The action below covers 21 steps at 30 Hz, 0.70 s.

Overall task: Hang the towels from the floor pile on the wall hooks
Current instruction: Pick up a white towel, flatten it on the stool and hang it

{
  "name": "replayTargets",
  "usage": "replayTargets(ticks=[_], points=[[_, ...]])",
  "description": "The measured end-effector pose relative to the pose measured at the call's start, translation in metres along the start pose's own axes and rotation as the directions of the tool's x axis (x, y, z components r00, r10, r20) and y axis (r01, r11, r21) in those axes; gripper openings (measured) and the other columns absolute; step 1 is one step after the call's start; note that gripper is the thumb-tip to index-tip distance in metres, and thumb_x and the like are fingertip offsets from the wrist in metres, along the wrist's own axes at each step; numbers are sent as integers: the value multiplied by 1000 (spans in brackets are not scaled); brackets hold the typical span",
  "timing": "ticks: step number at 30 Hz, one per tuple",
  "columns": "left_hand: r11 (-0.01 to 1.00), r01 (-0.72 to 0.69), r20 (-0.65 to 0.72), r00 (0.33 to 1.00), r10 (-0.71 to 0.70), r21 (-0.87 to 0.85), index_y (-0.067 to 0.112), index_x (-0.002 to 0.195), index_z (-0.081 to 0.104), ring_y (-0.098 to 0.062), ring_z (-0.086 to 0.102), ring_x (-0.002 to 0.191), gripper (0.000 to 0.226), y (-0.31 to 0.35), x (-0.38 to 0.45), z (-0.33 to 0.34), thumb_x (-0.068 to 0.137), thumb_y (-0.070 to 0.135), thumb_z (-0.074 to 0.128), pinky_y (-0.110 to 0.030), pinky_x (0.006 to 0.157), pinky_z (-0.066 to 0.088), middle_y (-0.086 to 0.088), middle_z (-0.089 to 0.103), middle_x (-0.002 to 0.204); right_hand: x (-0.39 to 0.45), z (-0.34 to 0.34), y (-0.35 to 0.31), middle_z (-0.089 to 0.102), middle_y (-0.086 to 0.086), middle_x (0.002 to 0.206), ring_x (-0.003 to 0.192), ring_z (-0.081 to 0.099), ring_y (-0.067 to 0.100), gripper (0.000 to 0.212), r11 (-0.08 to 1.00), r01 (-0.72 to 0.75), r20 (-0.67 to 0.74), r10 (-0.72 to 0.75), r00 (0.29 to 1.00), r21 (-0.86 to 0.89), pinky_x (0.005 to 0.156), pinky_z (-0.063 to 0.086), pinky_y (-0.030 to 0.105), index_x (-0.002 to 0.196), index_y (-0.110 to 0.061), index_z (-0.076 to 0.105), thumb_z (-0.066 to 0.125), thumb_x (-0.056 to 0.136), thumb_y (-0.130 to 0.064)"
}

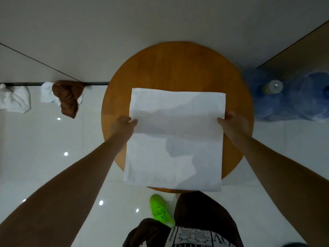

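From the head camera, a white towel lies spread flat over the round wooden desk, its long axis running from twelve to six o'clock and its near edge overhanging toward the person. The left hand pinches its nine o'clock edge, the right hand its three o'clock edge, both equally near, forearms extended. More towels lie on the floor at nine o'clock.

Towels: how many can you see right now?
4. A white towel is held over the round table by the left hand and right hand. Along the wall on the left: a white one, another white one, a brown one. More may be hidden.
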<state>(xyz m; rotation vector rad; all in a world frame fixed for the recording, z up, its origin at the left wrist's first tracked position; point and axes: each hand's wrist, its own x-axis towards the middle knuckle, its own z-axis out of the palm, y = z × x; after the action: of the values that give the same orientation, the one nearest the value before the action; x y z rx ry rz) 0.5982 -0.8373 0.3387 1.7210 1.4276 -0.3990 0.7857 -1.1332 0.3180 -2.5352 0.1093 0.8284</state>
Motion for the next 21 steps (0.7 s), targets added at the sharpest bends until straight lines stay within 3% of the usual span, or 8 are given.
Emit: replayTargets(ticks=[3,7,11,14,18,21], points=[[992,-3,-39,999,8,126,15,126,60,-27,59,104,36,-43,-19,11,94,30,65,-35,88,49,-2,63,112,-18,15,28,62,1,93,80,56,18,28,998,-55,-80,53,995,-23,61,39,26,113,-15,59,67,90,-29],[968,159,-18,987,-158,193,16,127,57,-33,61,99,41,-94,-47,18,93,37,63,-44,90,54,-9,66,110,-51,32,57,59,4,96,85,51,20,23,994,-34,-64,28,998,-103,73,38,31,109,-13,57,61,94,-31],[953,228,4,972,-233,197,15,130,57,-27,56,93,41,-125,-73,27,97,37,58,-34,78,46,-6,62,104,-84,46,87,56,4,96,85,49,23,22,984,17,-3,-18,1000,-177,72,38,32,106,-13,54,58,95,-32],[960,238,-6,971,-240,146,15,129,60,-26,55,96,37,-137,-86,33,98,35,56,-34,80,43,-3,61,103,-103,51,105,56,4,92,82,51,23,19,979,39,27,-35,999,-200,69,37,32,98,-14,53,59,95,-32],[933,359,-15,933,-359,17,10,98,65,-34,63,93,32,-152,-98,37,96,41,57,-44,84,54,-11,65,98,-127,53,123,55,3,83,77,54,26,22,979,28,20,-25,999,-201,67,39,32,78,-17,50,60,94,-29],[910,396,1,917,-399,-126,14,82,60,-35,68,92,29,-159,-109,40,96,40,60,-50,87,58,-16,68,98,-143,54,131,55,4,90,84,54,26,24,974,-67,28,75,997,-217,72,42,33,82,-18,57,56,95,-40]])
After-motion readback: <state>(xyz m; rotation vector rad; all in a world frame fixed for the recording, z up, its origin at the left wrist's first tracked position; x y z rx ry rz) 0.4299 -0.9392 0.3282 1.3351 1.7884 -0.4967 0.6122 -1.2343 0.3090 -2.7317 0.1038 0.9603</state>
